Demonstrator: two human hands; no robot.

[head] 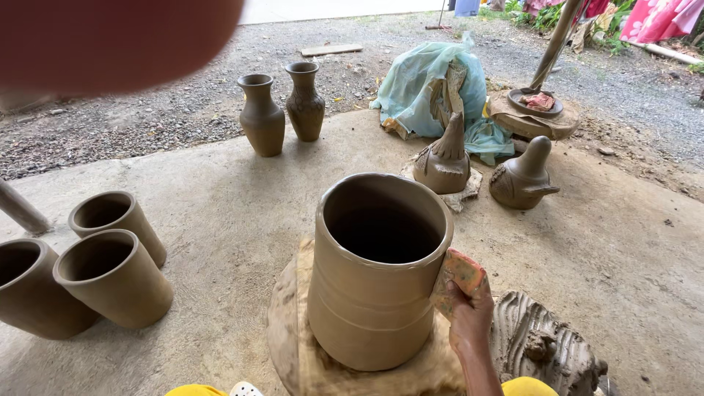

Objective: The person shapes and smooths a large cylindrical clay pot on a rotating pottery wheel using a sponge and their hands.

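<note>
A big blurred reddish shape [110, 37] fills the top left corner, too close to the camera to make out; it may be the left hand, but its fingers cannot be told as open or closed. The right hand [469, 312] comes up from the bottom edge, its forearm cut off there, and its fingers are closed on an orange pad [460, 275] pressed flat against the right wall of the pot [370, 293], just under the rim. The pot, a tall wet clay cylinder with a dark inside whose bottom cannot be seen, stands upright in the middle foreground on a clay-smeared wheel [293, 345]; the wheel's near edge is cut off by the frame. Yellow cloth shows at the bottom edge on both sides of the wheel. Just right of the hand lies a ridged lump of clay [543, 345], partly cut off. At the left three plain cylinders [114, 275] stand close together, the leftmost cropped by the frame. Farther back two vases [282, 110] stand side by side, and to the right are two bird-like figures [480, 165], with a teal plastic sheet [433, 81] bunched behind them over something hidden. A post [554, 40] rises from a round base beyond. The floor [220, 198] is bare, dusty concrete, giving way to gravel [147, 117] and greenery at the top.
</note>
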